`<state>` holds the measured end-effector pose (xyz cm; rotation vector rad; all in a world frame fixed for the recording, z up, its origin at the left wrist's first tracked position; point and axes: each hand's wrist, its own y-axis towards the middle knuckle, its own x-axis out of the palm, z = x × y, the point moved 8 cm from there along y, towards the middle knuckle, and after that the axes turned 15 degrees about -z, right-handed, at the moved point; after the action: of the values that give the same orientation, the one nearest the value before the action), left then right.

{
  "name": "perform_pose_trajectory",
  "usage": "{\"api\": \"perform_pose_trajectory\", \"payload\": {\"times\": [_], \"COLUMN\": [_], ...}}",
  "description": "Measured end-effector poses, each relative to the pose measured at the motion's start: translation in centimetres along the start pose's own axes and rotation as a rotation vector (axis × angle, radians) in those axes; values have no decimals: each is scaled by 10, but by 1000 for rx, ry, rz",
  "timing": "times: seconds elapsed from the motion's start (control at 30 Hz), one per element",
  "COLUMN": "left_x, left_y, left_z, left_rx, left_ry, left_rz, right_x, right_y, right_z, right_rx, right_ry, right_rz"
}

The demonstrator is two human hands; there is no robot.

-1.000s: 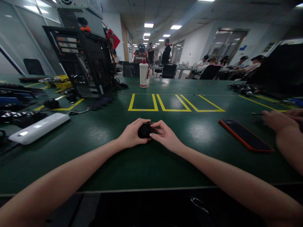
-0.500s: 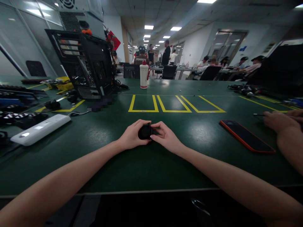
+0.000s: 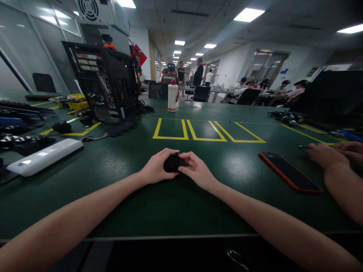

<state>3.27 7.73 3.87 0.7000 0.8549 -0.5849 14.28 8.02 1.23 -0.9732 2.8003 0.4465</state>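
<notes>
My left hand curves in a C around a small black object, thumb below and fingers above, while my right hand pinches its right edge with bent fingertips and thumb. So both hands are clamped on the one piece, in front of me over the middle of the tabletop. It looks dark, matte and rounded on the left, with a flatter edge on the right; its finer detail is lost in shadow. My bare forearms slant inward from the lower corners, forming a wide V. The tabletop is smooth and dark green, with a soft sheen. Beyond my hands, yellow strips mark out open-topped frames. To the right lies a flat phone with an orange edge, near another person's hand; to the left, a glossy white power strip. Farther off stand an angular black computer case and a white cylindrical bottle.
</notes>
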Motion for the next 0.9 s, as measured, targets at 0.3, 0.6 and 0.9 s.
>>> {"api": "perform_pose_trajectory", "payload": {"times": [0.3,0.6,0.9], "left_x": [0,-1,0], "left_y": [0,0,0], "left_z": [1,2,1], "left_rx": [-4,0,2], "left_ry": [-27,-30,-17], "left_rz": [-11,2,-1], "right_x": [-3,0,-5], "right_y": [0,-2,-1], "right_z": [1,-1,1], "right_rx": [-3,20,10], "right_ry": [33,30,-27], "right_rz": [35,2,67]}}
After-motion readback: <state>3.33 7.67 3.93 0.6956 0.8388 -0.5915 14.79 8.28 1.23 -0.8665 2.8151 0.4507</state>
